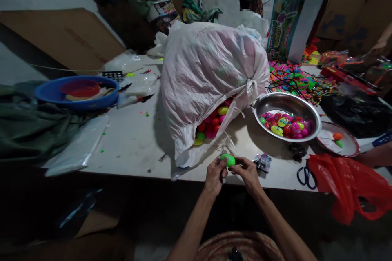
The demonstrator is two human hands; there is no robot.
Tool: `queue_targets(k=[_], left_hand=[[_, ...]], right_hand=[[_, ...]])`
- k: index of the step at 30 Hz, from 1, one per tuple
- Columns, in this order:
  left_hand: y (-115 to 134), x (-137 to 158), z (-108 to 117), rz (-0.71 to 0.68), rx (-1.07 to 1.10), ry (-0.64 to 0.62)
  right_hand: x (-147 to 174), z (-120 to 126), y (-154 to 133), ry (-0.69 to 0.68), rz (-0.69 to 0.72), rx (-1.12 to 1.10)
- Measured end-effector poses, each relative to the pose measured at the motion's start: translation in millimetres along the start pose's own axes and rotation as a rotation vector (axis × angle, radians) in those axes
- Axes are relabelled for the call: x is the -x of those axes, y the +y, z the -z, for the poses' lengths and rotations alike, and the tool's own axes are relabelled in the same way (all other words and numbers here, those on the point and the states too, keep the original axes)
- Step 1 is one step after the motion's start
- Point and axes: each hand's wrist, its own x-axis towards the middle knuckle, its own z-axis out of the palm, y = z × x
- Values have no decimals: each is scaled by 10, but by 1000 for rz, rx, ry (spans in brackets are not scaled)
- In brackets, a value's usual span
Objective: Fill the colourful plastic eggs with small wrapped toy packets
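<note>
Both hands meet at a green plastic egg just above the table's front edge. My left hand is closed on its left side, and the fingers of my right hand pinch its right side. Behind them a large white woven sack lies tied on its side, with red, yellow, pink and green eggs showing through an opening. To the right, a steel bowl holds several coloured eggs. Small printed packets lie beside my right hand.
A red plastic bag hangs over the front edge near scissors. A plate holds egg pieces. A blue basin and clear bags are at left. Colourful small parts pile behind the bowl; a person sits beyond.
</note>
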Motion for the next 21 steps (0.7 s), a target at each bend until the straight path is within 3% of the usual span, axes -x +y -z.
queue_targets(k=[4,13,18,21], left_hand=[[-25,9,-47,28,-10,-27],[-27,17,-116,119,-88,-73],[-24,-96,-139,236,-131,-186],[-75,-160,-219,271,-93,-219]], right_hand=[[2,4,24,36,60,54],[7,61,79,85,481,504],[-23,168,66,62,581,795],[-28,241,4,115,593,938]])
